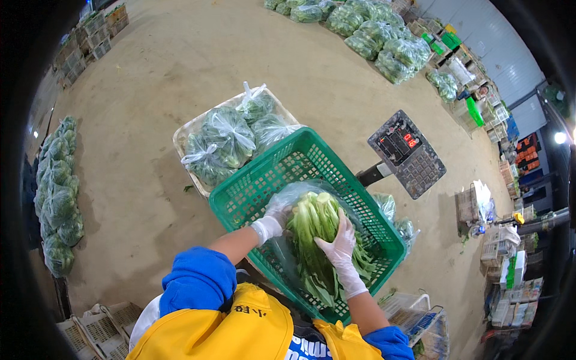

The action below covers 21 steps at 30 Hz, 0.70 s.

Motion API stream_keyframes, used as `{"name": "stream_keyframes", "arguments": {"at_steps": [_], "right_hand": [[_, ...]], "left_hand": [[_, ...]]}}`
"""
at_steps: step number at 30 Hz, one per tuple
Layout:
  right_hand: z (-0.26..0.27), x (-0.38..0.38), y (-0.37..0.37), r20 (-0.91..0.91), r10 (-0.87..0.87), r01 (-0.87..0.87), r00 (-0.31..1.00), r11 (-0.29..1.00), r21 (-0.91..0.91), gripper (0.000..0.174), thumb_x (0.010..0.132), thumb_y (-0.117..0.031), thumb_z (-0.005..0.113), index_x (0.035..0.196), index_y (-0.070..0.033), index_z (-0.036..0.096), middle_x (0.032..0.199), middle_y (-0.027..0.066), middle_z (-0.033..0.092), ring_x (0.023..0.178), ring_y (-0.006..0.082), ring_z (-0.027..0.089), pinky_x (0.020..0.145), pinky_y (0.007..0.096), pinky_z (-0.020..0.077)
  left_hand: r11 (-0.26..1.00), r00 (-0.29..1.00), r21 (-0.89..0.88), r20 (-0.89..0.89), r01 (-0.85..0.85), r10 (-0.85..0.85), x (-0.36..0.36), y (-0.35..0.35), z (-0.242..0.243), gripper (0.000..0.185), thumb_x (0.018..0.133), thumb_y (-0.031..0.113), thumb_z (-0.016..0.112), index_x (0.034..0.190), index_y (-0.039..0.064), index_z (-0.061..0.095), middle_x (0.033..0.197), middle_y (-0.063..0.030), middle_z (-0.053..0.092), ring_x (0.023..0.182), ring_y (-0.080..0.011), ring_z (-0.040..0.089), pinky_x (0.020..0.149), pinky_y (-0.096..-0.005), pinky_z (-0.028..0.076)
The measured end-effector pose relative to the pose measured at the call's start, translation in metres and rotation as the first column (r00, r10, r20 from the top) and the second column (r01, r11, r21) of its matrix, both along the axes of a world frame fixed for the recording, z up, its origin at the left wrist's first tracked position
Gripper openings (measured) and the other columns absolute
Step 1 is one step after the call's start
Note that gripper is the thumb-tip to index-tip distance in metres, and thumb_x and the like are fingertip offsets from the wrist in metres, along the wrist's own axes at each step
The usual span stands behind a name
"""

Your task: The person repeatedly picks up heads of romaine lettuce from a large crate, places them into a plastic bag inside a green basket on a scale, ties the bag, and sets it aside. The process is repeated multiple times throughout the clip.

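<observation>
A green plastic basket [270,157] stands in front of me beneath my hands. In it lies a bunch of leafy green vegetables [310,229] with pale stem ends, partly inside a clear plastic bag [292,191]. My left hand [276,221], in a white translucent glove, is at the bunch's left side by the bag; its fingers are partly hidden by plastic. Gloved too, my right hand [339,243] rests spread over the right side of the stems. Beyond the basket's right edge rises the display and keypad of a digital scale [407,154], its red digits lit.
A pale crate [182,130] with several tied bags of greens [228,135] adjoins the basket at upper left. Bagged greens [58,193] line the far left floor, with more bags [382,36] at the top. Crates [416,310] stand at lower right and lower left.
</observation>
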State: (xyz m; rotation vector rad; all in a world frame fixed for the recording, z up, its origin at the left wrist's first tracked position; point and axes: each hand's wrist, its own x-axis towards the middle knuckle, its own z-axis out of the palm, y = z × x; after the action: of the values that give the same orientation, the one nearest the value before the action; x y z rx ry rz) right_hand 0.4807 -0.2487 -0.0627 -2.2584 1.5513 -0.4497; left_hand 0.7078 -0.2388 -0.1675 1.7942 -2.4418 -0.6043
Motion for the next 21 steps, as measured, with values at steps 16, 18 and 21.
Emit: {"name": "stream_keyframes", "arguments": {"at_steps": [16, 18, 21], "right_hand": [[-0.007, 0.006, 0.011, -0.144, 0.066, -0.078, 0.987, 0.994, -0.08, 0.107, 0.055, -0.046, 0.083, 0.145, -0.023, 0.03, 0.132, 0.0128, 0.045, 0.113, 0.0316, 0.048, 0.088, 0.0473, 0.0405], [-0.007, 0.003, 0.014, -0.133, 0.081, -0.091, 0.988, 0.993, -0.071, 0.107, 0.055, -0.046, 0.083, 0.145, -0.023, 0.03, 0.132, 0.013, 0.044, 0.113, 0.0317, 0.048, 0.089, 0.0477, 0.04], [-0.009, -0.002, 0.017, -0.1, 0.084, -0.092, 0.991, 0.992, -0.083, 0.106, 0.055, -0.047, 0.083, 0.144, -0.023, 0.03, 0.133, 0.0134, 0.044, 0.113, 0.0321, 0.047, 0.089, 0.0482, 0.0391]], "left_hand": [[0.92, 0.928, 0.132, 0.109, -0.369, 0.356, 0.024, -0.061, 0.037, 0.037, 0.085, 0.035, 0.056, 0.117, 0.016, 0.058, 0.095, -0.0124, 0.068, 0.088, -0.0308, 0.066, 0.073, -0.0431, 0.051], [0.91, 0.91, 0.038, -0.039, -0.413, 0.414, 0.021, -0.069, 0.044, 0.025, 0.084, 0.034, 0.055, 0.092, 0.015, 0.069, 0.087, -0.013, 0.068, 0.088, -0.0301, 0.066, 0.074, -0.0423, 0.051], [0.945, 0.943, 0.009, -0.067, -0.326, 0.325, 0.014, -0.067, 0.066, 0.025, 0.084, 0.034, 0.055, 0.097, 0.017, 0.069, 0.089, -0.0124, 0.068, 0.088, -0.0298, 0.066, 0.074, -0.0427, 0.051]]}}
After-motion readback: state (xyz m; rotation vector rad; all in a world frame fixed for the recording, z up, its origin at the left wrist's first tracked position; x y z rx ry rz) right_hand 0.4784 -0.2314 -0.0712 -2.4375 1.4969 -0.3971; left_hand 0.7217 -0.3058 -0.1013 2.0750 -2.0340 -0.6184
